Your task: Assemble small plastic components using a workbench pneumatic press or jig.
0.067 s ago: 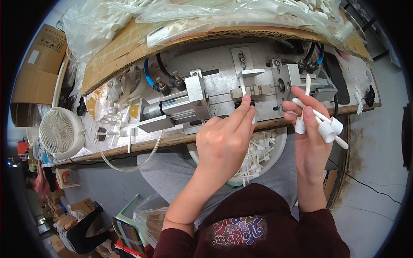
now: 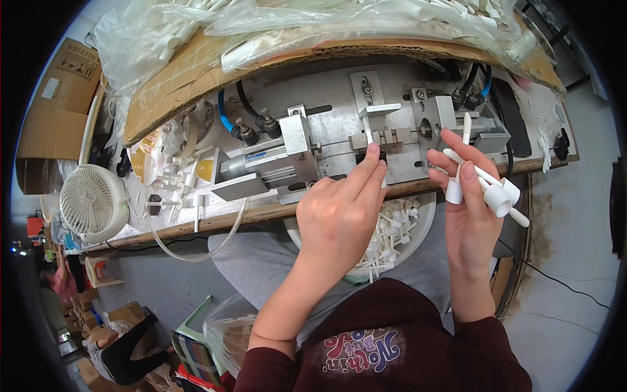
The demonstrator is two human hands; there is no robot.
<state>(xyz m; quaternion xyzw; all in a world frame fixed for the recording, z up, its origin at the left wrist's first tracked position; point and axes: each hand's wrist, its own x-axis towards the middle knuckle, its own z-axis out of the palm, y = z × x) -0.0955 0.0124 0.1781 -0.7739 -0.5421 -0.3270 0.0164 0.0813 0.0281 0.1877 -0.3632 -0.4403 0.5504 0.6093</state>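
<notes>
My left hand (image 2: 344, 212) reaches over the table edge to a small metal holder (image 2: 395, 136) in the middle of the machine. Its index and middle fingers stretch forward, closed against a white capped stick (image 2: 368, 129) lying in the holder; the thumb is hidden below. The stick's far end meets a metal stop plate (image 2: 381, 110). Off to the right, my right hand (image 2: 475, 215) is closed around several white capped sticks (image 2: 499, 198), which cross between its fingers and thumb at different angles.
Metal air cylinders stand left (image 2: 268, 163) and right (image 2: 480, 124) of the holder. A tub (image 2: 428, 225) of white capped sticks rests at my lap. Cardboard (image 2: 176, 91) with bagged white parts overhangs the machine. A fan (image 2: 93, 202) stands left; a person (image 2: 124, 353) is lower left.
My right hand has shifted very slightly left with the sticks in it. The left hand stays at the holder.
</notes>
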